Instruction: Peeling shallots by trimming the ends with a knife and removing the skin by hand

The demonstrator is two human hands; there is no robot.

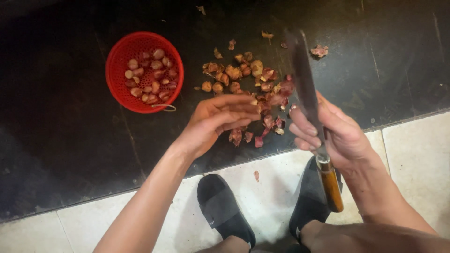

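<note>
The right hand (340, 136) is clamped on a knife (307, 98); the left hand (220, 119), fingers loose, reaches the shallot pile (248, 79). A red basket (117, 61) sits at ten o'clock.

Open floor between basket (144, 72) and shallots (248, 82)

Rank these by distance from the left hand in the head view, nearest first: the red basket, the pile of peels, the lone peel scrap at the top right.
From the left hand:
1. Pile of peels, right at the fingertips.
2. Red basket, up and to the left on the dark slab.
3. Lone peel scrap, far upper right, beyond the knife blade.
</note>
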